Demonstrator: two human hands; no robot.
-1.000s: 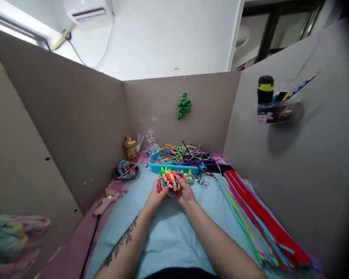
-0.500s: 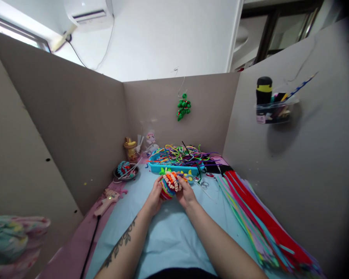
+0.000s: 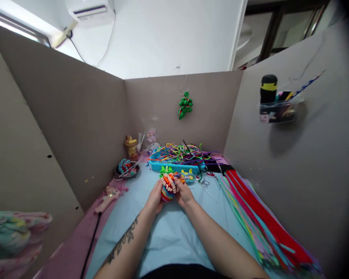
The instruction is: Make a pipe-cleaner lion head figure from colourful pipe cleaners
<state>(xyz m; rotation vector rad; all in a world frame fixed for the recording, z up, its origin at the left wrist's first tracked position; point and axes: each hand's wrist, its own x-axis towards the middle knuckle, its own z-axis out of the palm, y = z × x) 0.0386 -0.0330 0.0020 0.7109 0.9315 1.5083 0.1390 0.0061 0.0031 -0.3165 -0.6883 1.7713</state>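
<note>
A rounded, multicoloured craft piece [image 3: 169, 183] of coiled fuzzy pipe cleaners is held between my two hands, above the blue table cover. Orange and cream curls run over its top, and striped bands show lower down. My left hand [image 3: 155, 197] grips its left side, while my right hand [image 3: 185, 193] presses its right side with the thumb on top. The fingers beneath are hidden. Just beyond it lie a green pipe-cleaner piece [image 3: 165, 170] and a yellow and blue one [image 3: 187, 176].
Behind stands a blue tray [image 3: 177, 168] heaped with loose pipe cleaners. Scissors [image 3: 204, 183] lie to its front right. Long pipe-cleaner bundles [image 3: 258, 209] cover the right side. At left are a dark bowl [image 3: 128, 170] and a pink glue gun [image 3: 109, 199] with its cord. Grey partitions surround the table.
The craft piece has turned slightly in my hands, so its striped side shows less. Both hands stay on it. The whole view has shifted a little.
</note>
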